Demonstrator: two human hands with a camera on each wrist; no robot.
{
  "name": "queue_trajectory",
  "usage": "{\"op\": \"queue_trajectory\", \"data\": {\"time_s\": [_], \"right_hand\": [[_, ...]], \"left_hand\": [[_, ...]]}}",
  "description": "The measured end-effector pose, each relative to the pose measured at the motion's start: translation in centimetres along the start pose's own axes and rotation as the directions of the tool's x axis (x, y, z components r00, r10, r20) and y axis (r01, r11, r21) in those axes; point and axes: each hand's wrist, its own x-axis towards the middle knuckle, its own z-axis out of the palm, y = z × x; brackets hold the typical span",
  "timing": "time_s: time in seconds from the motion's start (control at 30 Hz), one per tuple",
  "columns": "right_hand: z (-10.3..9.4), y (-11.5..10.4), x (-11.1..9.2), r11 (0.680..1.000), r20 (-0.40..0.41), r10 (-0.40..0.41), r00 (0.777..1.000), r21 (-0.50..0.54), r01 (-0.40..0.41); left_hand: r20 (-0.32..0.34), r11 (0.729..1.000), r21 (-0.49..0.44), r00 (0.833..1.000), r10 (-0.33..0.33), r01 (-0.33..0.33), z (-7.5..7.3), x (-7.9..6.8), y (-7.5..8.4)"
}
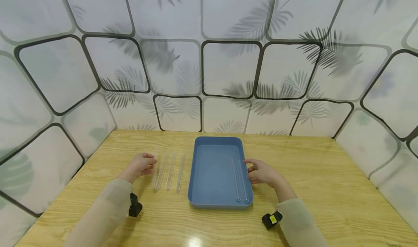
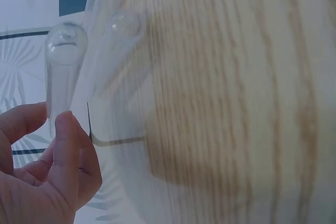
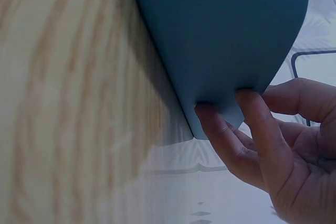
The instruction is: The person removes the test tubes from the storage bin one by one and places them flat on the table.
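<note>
My left hand (image 1: 144,164) pinches a clear test tube (image 2: 65,61) between thumb and fingers, its rounded end pointing toward the wrist camera. Beside it, three more clear test tubes (image 1: 171,172) lie roughly parallel on the table. A blue rectangular tray (image 1: 212,205) stands to their right. Inside it, along the right side, lie two test tubes (image 1: 236,181). My right hand (image 1: 262,172) is at the tray's right wall; in the right wrist view its fingertips (image 3: 206,107) touch the outside of that wall.
The wooden table (image 1: 313,174) meets patterned curtain-like walls (image 1: 228,69) at the back and both sides. A small black device (image 1: 134,205) is on the left wrist, and another black device (image 1: 271,219) with a yellow label is on the right wrist.
</note>
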Motion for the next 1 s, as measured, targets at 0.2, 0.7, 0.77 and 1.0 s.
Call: {"op": "queue_trajectory", "data": {"time_s": [0.2,0.7,0.77,1.0], "right_hand": [[-0.01,-0.02,0.03,1.000,-0.001,0.001,1.000,0.002,-0.001],[-0.01,0.09,0.11,1.000,-0.005,0.006,1.000,-0.004,-0.006],[0.01,0.07,0.10,1.000,-0.006,0.007,1.000,-0.004,-0.007],[0.05,0.03,0.08,1.000,-0.005,0.005,1.000,0.000,-0.005]], "left_hand": [[-0.022,0.999,0.042,1.000,0.006,-0.006,-0.35,0.01,-0.28],[-0.067,0.994,0.105,0.998,0.012,-0.005,-0.38,0.33,-0.56],[-0.071,0.993,0.120,0.997,0.019,-0.011,-0.32,0.40,-0.64],[-0.063,0.984,0.169,0.996,0.065,-0.054,-0.06,0.93,-0.85]]}}
